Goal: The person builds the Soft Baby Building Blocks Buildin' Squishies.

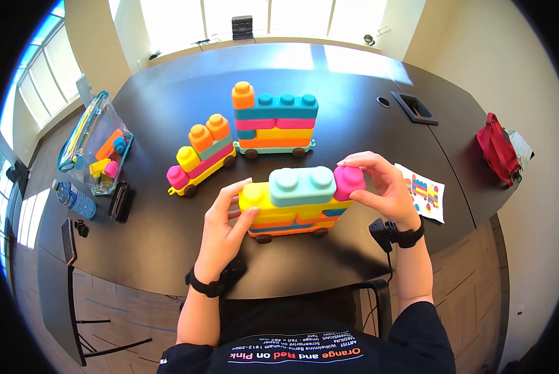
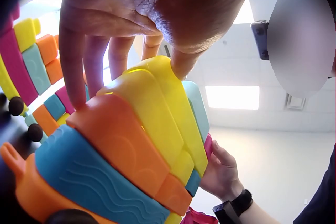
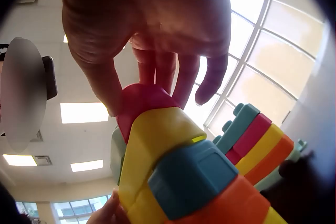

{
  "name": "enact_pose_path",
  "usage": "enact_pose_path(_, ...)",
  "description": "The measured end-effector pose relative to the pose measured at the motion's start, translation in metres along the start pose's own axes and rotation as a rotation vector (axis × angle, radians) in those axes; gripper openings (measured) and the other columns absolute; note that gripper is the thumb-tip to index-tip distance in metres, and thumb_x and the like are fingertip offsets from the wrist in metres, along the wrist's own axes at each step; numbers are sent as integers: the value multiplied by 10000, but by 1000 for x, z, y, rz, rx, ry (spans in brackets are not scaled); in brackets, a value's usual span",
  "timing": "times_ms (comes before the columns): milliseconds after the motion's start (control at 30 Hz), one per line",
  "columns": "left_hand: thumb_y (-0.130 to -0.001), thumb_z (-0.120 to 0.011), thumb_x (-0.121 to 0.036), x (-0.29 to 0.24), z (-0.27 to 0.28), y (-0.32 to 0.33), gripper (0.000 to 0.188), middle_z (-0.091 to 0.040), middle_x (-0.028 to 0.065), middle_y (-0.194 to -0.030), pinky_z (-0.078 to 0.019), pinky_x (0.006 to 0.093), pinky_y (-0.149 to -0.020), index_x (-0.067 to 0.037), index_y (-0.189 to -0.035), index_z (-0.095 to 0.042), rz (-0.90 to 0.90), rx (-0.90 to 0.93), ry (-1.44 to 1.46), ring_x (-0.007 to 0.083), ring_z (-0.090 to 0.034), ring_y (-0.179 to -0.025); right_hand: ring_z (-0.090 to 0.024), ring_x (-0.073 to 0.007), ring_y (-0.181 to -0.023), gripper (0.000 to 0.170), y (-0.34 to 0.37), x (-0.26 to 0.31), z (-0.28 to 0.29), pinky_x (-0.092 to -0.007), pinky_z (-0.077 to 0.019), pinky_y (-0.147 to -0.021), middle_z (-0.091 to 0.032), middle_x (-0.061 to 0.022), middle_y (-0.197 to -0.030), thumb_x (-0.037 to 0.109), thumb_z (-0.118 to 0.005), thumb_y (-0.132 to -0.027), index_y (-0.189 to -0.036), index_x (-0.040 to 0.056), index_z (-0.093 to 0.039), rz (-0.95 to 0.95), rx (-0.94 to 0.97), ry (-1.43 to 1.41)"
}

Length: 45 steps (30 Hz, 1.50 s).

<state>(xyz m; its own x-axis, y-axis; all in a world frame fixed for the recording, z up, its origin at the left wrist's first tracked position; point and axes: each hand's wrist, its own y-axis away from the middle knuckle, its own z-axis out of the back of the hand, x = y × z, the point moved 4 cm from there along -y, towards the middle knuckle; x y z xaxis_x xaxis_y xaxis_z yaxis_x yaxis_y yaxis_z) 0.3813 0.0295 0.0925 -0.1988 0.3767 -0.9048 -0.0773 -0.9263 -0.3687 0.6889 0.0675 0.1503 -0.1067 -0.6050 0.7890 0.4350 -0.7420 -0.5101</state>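
Note:
A toy block wagon [image 1: 285, 218] on dark wheels stands near the table's front edge, layered in yellow, orange and blue. On top sits a light mint block [image 1: 302, 194] with two studs. My left hand [image 1: 222, 225] grips the wagon's left end, thumb and fingers on either side of the yellow bricks [image 2: 163, 108]. At the other end my right hand [image 1: 384, 187] pinches a pink block [image 1: 349, 182] between thumb and fingers. In the right wrist view this pink block [image 3: 144, 106] sits against the top of a yellow brick [image 3: 163, 134], beside the mint block.
Behind stand a taller block wagon [image 1: 276, 124] and a lower stepped one [image 1: 201, 153]. To the left are a clear bag [image 1: 98, 146] with blocks, a water bottle [image 1: 73, 198] and a dark case [image 1: 118, 201]. A picture sheet [image 1: 424, 193] and red bag [image 1: 499, 149] lie right.

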Motion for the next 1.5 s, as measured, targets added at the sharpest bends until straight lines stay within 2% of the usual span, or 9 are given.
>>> enact_pose_path(267,-1006,-718,-158,2,1,0,448,-709,109,-1295,-592,392,-963,-83,-1431,-599,13,8,7,241,-691,-1193,-639,-179,-1242,591,10,-8,-13,-374,-518,-1050,-658,-82,-1367,153,-906,-842,-1364,63,-643,-171,-9,-46)
enact_pose_path(400,-1013,-713,-165,-5,1,-5,452,-697,104,-1319,-603,382,-937,-80,-1441,-595,17,43,-3,222,-683,-1208,-707,-169,-1096,593,22,-36,-25,-361,-589,-954,-742,-61,-1212,134,-915,-823,-1347,37,-656,-317,142,148)
enact_pose_path(500,-999,-740,-205,-8,2,-13,509,-644,138,-1410,-552,429,-1040,-82,-1467,-582,79,158,43,278,-625,-1311,-708,-150,-1052,571,29,-39,-16,-356,-598,-929,-762,-53,-1166,117,-906,-830,-1336,24,-658,-307,82,88)
enact_pose_path(567,-1003,-690,-164,-17,12,-22,529,-588,139,-1481,-457,439,-1137,-62,-1501,-543,-250,156,-370,293,-544,-1406,-685,-135,-1099,568,37,-43,-6,-339,-590,-932,-749,-54,-1213,94,-893,-840,-1345,10,-648,-312,19,56)
enact_pose_path(600,-986,-723,-230,-14,20,-29,566,-509,169,-1575,-354,475,-1216,-91,-1507,-552,-254,127,-403,366,-443,-1488,-685,-135,-1099,568,41,-46,-1,-339,-590,-932,-749,-54,-1213,94,-893,-840,-1345,10,-648,-308,21,56)
enact_pose_path(767,-934,-786,-217,32,74,-67,661,-495,207,-1554,-389,542,-1185,-203,-1543,-529,-298,-227,-930,478,-452,-1437,-681,-156,-1125,576,60,-54,39,-336,-561,-970,-728,-57,-1246,44,-862,-850,-1372,-11,-624,-351,-179,-17)
enact_pose_path(867,-929,-748,-104,52,96,-77,692,-509,201,-1533,-443,521,-1142,-243,-1561,-503,-224,-211,-995,452,-500,-1391,-694,-154,-1097,564,66,-69,68,-326,-585,-923,-717,-57,-1253,62,-854,-862,-1371,-5,-620,-292,-277,43)
enact_pose_path(1067,-913,-638,53,62,104,-77,718,-584,130,-1447,-563,456,-977,-230,-1555,-485,-32,-113,-818,386,-642,-1217,-722,-164,-1036,575,68,-94,110,-300,-619,-783,-719,-77,-1207,148,-841,-892,-1385,4,-582,-478,-424,60)
enact_pose_path(1500,-903,-622,86,59,103,-75,723,-609,81,-1410,-580,452,-924,-242,-1535,-497,-114,-158,-888,369,-666,-1175,-712,-144,-973,620,34,-116,119,-292,-599,-753,-713,-61,-1161,172,-868,-871,-1392,29,-564,-472,-436,144)
